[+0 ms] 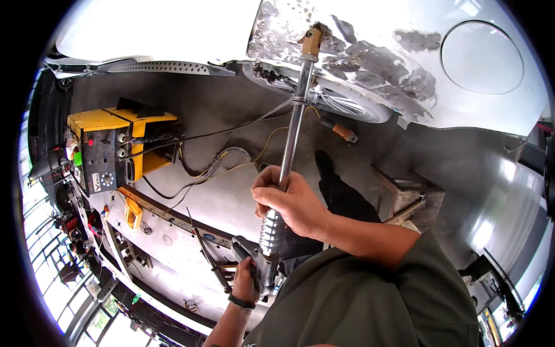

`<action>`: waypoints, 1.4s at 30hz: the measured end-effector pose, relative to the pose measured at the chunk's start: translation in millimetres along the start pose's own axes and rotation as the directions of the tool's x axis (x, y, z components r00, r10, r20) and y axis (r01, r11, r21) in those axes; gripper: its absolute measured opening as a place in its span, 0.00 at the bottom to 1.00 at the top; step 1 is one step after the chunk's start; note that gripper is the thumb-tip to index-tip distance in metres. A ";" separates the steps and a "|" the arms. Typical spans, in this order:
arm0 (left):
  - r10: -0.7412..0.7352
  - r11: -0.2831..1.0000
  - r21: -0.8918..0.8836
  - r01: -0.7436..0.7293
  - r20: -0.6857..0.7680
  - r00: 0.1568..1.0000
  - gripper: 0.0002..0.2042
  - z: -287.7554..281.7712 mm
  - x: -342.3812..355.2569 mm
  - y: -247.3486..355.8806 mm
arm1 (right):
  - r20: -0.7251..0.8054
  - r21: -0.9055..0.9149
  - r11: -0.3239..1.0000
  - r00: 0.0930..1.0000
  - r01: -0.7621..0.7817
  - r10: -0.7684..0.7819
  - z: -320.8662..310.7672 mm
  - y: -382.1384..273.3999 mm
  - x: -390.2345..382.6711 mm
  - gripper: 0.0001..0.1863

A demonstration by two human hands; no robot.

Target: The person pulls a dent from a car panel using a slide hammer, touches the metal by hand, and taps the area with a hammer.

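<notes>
A long dent puller point(298, 127) with a chrome shaft, a ribbed coil section and a black pistol-style handle runs from my body up to a white car panel point(352, 63). Its brass-coloured head point(312, 41) meets the panel where the paint is worn to bare, rough metal. My right hand point(295, 202) wraps round the shaft just above the coil. Lower down, my left hand point(245, 280) grips the black handle, partly hidden behind it. A wristband circles my left wrist.
A yellow welding machine point(104, 122) stands at left, with black cables point(217, 165) trailing over the floor. An orange-and-black power tool point(341, 130) lies below the car's wheel point(352, 107). A worn stool point(407, 196) stands at right. An orange-yellow object point(133, 214) sits at lower left.
</notes>
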State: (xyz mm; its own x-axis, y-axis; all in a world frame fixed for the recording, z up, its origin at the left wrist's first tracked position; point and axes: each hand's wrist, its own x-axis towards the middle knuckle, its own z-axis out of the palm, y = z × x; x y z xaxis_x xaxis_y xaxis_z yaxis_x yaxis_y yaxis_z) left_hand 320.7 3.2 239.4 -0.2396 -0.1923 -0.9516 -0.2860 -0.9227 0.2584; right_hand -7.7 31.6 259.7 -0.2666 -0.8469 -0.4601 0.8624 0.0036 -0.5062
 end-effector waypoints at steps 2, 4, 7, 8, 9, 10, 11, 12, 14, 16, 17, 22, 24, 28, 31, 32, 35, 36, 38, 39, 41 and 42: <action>-0.054 0.998 -0.025 0.053 -0.049 0.997 0.26 -0.7 5.5 -12.2 | -0.003 -0.008 1.000 1.000 0.000 0.000 -5.5 1.3 -5.2 0.07; -0.042 0.998 -0.050 0.039 -0.056 0.998 0.21 7.1 3.3 -17.1 | -0.005 -0.017 1.000 1.000 -0.001 0.001 -10.7 3.2 -8.4 0.07; -0.022 0.997 -0.073 0.018 -0.062 0.998 0.16 17.2 0.2 -21.4 | -0.018 -0.027 1.000 1.000 -0.001 0.001 -19.0 6.8 -12.9 0.09; -0.014 0.998 -0.070 0.010 -0.061 0.998 0.16 18.8 0.0 -23.6 | -0.018 -0.022 1.000 1.000 -0.005 0.005 -21.9 8.4 -15.4 0.09; -0.015 0.997 -0.072 0.011 -0.061 0.998 0.16 17.7 1.2 -26.5 | -0.019 -0.016 1.000 1.000 -0.009 0.008 -24.2 9.1 -17.3 0.09; -0.023 0.998 -0.058 0.019 -0.075 0.997 0.16 13.2 2.8 -31.0 | -0.020 -0.016 1.000 1.000 -0.014 0.013 -25.8 9.7 -19.3 0.09; -0.030 0.999 -0.044 0.027 -0.089 0.996 0.16 8.5 4.9 -36.4 | -0.026 -0.014 1.000 1.000 -0.009 0.009 -27.4 10.2 -21.3 0.09; -0.034 0.998 -0.048 0.030 -0.091 0.995 0.16 2.4 8.4 -44.2 | -0.032 -0.013 1.000 0.999 -0.005 0.005 -29.0 10.5 -23.3 0.09; -0.012 0.999 0.034 0.017 -0.125 0.992 0.24 -0.8 15.6 -55.3 | -0.024 -0.011 1.000 1.000 -0.013 0.013 -31.8 7.9 -25.8 0.09; -0.004 1.000 0.029 0.008 -0.131 0.991 0.24 2.1 15.1 -60.7 | -0.017 -0.009 1.000 1.000 -0.021 0.021 -33.2 3.8 -27.9 0.09; 0.004 1.000 0.028 0.000 -0.138 0.990 0.24 7.0 13.7 -60.9 | -0.018 -0.032 0.999 1.000 -0.018 0.018 -33.0 1.2 -28.3 0.07; -0.011 0.999 -0.036 0.006 -0.134 0.991 0.20 34.9 6.1 -53.9 | 0.016 -0.032 0.999 1.000 -0.026 0.027 -37.4 0.3 -28.6 0.06; -0.015 0.998 -0.061 0.006 -0.151 0.988 0.17 40.6 3.6 -54.2 | 0.023 -0.002 1.000 0.999 -0.031 0.031 -38.8 3.2 -28.5 0.06; -0.020 1.000 0.006 0.021 -0.143 0.990 0.18 37.7 3.7 -51.9 | 0.023 0.008 1.000 0.999 -0.024 0.024 -39.1 3.2 -27.6 0.06; -0.087 0.987 -0.145 0.076 -0.073 0.994 0.20 46.3 1.5 -43.7 | 0.018 0.033 0.999 1.000 -0.027 0.026 -41.4 -8.2 -19.2 0.09; -0.064 0.990 -0.127 0.056 -0.054 0.997 0.21 50.2 1.2 -40.3 | -0.004 0.019 1.000 1.000 -0.011 0.011 -42.7 -20.3 -15.4 0.12; -0.028 0.996 -0.083 0.026 -0.020 0.999 0.22 28.8 11.4 -52.4 | -0.023 0.056 0.996 0.997 0.075 -0.074 -46.7 -46.0 1.9 0.20; -0.022 0.996 -0.087 0.022 0.004 1.000 0.22 22.5 14.9 -56.9 | -0.070 0.016 0.992 0.990 0.121 -0.120 -44.5 -40.2 0.5 0.19; -0.022 0.996 -0.086 0.024 0.024 0.999 0.22 19.8 24.0 -57.4 | -0.113 -0.022 0.987 0.980 0.162 -0.164 -42.7 -9.5 -10.3 0.15; -0.024 0.997 -0.078 0.027 0.033 0.999 0.22 21.2 29.2 -53.5 | -0.108 -0.014 0.989 0.983 0.150 -0.151 -43.3 15.1 -21.3 0.13; -0.158 0.968 -0.188 0.166 0.055 0.986 0.21 20.0 34.9 -47.8 | -0.096 0.078 0.973 0.973 0.218 -0.210 -39.6 25.2 -28.5 0.06; -0.106 0.979 -0.170 0.109 0.026 0.994 0.21 14.4 37.7 -57.3 | -0.076 0.055 0.985 0.984 0.163 -0.159 -40.7 25.1 -28.3 0.07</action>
State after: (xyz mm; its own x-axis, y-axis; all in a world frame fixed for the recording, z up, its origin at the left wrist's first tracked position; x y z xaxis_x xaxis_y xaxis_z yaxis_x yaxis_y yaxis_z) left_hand 314.7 53.6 191.2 -0.2321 -0.0845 -0.9690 -0.1482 -0.9815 0.1211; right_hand 3.9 77.3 230.2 -0.4319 -0.7939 -0.4280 0.8296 -0.1635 -0.5339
